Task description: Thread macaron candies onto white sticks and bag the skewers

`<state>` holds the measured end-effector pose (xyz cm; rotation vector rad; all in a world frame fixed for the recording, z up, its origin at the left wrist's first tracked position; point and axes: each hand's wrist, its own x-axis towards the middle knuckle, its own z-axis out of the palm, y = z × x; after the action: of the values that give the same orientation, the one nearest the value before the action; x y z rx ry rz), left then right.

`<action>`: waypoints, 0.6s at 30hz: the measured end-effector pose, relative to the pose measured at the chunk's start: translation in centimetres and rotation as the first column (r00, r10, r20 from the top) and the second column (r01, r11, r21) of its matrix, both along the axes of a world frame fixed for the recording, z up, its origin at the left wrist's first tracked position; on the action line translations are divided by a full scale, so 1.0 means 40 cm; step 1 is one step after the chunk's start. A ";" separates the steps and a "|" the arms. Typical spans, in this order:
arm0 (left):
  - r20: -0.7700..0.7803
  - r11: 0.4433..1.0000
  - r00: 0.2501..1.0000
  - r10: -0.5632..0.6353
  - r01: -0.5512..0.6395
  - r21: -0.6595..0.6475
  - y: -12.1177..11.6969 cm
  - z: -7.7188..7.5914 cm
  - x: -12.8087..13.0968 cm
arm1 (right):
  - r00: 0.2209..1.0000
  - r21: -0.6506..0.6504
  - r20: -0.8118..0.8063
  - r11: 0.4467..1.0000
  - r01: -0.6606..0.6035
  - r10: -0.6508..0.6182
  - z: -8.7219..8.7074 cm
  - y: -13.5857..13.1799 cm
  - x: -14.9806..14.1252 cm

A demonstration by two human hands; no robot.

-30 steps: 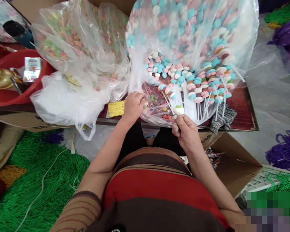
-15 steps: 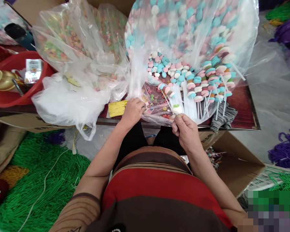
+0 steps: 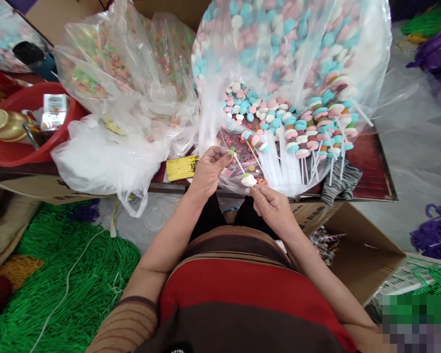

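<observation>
My right hand pinches the lower end of a marshmallow skewer, a thin white stick bearing white marshmallow with a green gummy on it. The stick's bare upper part slants up and left to my left hand. Thumb and forefinger of that hand are closed on a small green gummy candy at the stick's tip. Whether the stick passes through it I cannot tell. Under and beyond the hands lie loose gummy rings on clear plastic. Bundled white sticks lie just right of the fingers.
Finished-looking marshmallow skewers lie at the right, beside a grey striped glove. A big bag of marshmallows and bags of gummies stand behind. Yellow twist ties, a white plastic bag and a red basin are leftward.
My left hand has risen from the table's front edge with a green gummy in its fingers. The right hand has moved left with the skewer, bringing both hands close together.
</observation>
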<state>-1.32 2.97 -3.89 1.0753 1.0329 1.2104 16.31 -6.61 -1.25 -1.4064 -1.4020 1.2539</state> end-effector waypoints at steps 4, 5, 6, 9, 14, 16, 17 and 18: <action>0.057 0.998 0.996 0.062 -0.063 0.013 -0.004 0.005 0.020 | 1.000 -0.014 -0.018 1.000 0.008 -0.008 -0.005 -0.003 0.005; 0.049 0.998 0.997 0.062 -0.064 0.024 -0.011 0.007 0.028 | 0.999 -0.033 -0.035 0.999 0.009 -0.010 -0.006 -0.002 0.004; 0.026 0.998 0.998 0.052 -0.053 0.041 -0.020 0.010 0.038 | 0.998 -0.058 -0.058 0.998 0.011 -0.015 -0.006 -0.001 0.003; -0.088 0.995 0.996 -0.028 0.036 0.092 -0.057 0.016 0.070 | 0.983 -0.163 -0.168 0.985 0.047 -0.075 -0.012 0.009 0.000; -0.288 0.955 0.946 -0.146 0.210 0.207 -0.043 0.049 0.084 | 0.893 -0.223 -0.384 0.962 0.156 -0.234 -0.048 0.030 0.018; -0.435 0.935 0.899 -0.045 0.191 0.298 0.026 0.080 0.075 | 0.865 -0.183 -0.432 0.964 0.194 -0.256 -0.062 0.035 0.029; -0.530 0.920 0.848 0.031 0.183 0.346 0.073 0.096 0.072 | 0.856 -0.165 -0.447 0.964 0.207 -0.260 -0.068 0.037 0.032; -0.631 0.906 0.769 0.101 0.191 0.378 0.124 0.112 0.071 | 0.850 -0.151 -0.459 0.965 0.213 -0.259 -0.073 0.039 0.033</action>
<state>1.53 7.93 0.57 1.9463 1.2689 1.0622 17.63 -5.06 -4.18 -1.1790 -0.8157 1.3954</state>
